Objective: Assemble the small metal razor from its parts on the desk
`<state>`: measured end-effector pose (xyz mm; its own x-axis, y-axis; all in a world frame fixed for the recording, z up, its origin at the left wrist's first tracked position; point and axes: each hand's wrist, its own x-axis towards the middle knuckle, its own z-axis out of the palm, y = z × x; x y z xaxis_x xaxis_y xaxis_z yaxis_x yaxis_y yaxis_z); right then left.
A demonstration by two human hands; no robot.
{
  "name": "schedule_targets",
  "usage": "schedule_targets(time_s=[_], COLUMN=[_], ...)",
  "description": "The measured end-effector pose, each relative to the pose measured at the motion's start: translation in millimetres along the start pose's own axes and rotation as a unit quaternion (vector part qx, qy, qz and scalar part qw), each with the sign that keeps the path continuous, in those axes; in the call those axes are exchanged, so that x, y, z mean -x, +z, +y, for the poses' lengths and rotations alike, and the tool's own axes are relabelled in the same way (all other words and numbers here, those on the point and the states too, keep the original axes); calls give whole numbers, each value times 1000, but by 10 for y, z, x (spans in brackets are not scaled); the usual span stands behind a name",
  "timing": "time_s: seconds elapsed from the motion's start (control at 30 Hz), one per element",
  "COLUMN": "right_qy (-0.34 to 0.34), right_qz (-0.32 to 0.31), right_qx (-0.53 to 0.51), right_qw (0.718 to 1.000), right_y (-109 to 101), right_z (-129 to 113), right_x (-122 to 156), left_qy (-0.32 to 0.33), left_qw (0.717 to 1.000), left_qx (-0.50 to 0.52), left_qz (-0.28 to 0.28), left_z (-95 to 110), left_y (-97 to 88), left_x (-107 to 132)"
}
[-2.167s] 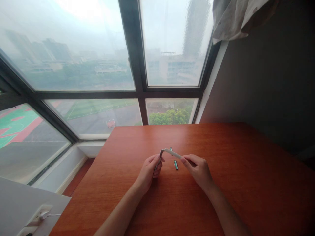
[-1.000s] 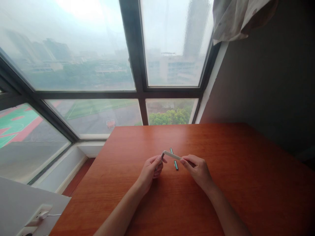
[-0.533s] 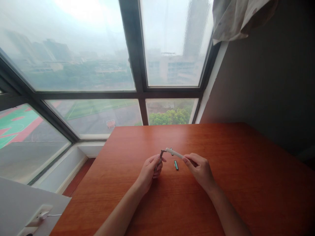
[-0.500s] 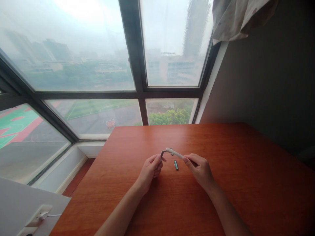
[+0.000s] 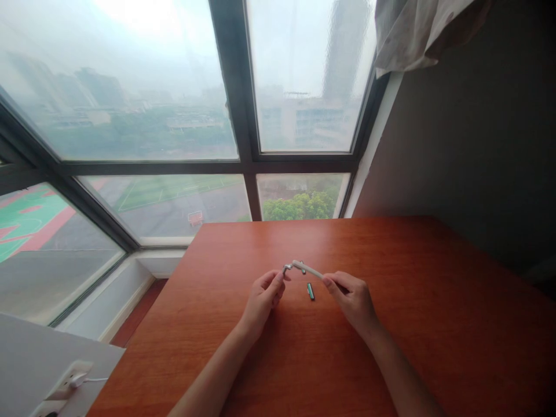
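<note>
My left hand [image 5: 266,295] is closed on what looks like a razor handle; its shiny, bent metal neck [image 5: 286,268] pokes out past my thumb, and the rest is hidden in my fingers. In my right hand [image 5: 351,294] is a slim pale stick [image 5: 309,270] with a rounded end. That end lies at the tip of the metal neck; whether they touch I cannot tell. Between my hands, a small dark and green razor cartridge [image 5: 310,291] lies on the table. Behind the stick, another small dark piece [image 5: 303,267] is partly covered.
The reddish-brown wooden table [image 5: 417,278] reaches to a large framed window [image 5: 247,168]. On the right is a dark wall [image 5: 456,145], with a hanging cloth [image 5: 417,35] above. A plugged-in socket [image 5: 72,382] sits at the lower left.
My left hand has shifted and turned slightly, so the metal neck shows brighter and at another angle. My right hand and the pale stick look nearly still.
</note>
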<state>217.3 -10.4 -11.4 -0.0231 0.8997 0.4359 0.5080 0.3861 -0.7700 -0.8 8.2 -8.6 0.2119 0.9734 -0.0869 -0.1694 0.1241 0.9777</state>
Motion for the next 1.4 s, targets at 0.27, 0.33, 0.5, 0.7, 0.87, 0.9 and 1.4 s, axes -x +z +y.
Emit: schedule_targets(time_s=[0.27,0.33,0.5,0.7,0.87,0.9,1.4], right_qy=[-2,5,7,-4,-2,-2,-8], right_qz=[-16,-7,-3,-17,-9,-8,-14], right_qx=[-13,-2,-1,-19,-8,-7,-4], right_qw=[1000,1000,1000,1000,1000,1000,1000], right_y=[11,9,5,1,-3,-2,23], right_z=[-11,10,9,-24,-18,-17,-23], right_x=[-9,-10,-5,2,-4,-5,1], left_qy=[23,23,30,41,35,34,10], left_qw=[1000,1000,999,998,999,999,1000], left_qx=[-20,-18,-26,-37,-33,-33,-11], left_qz=[-1,-4,-1,5,2,2,1], left_z=[-6,-5,-9,-25,-16,-14,-5], left_y=[6,4,3,-1,3,4,23], left_x=[11,14,18,2,7,10,3])
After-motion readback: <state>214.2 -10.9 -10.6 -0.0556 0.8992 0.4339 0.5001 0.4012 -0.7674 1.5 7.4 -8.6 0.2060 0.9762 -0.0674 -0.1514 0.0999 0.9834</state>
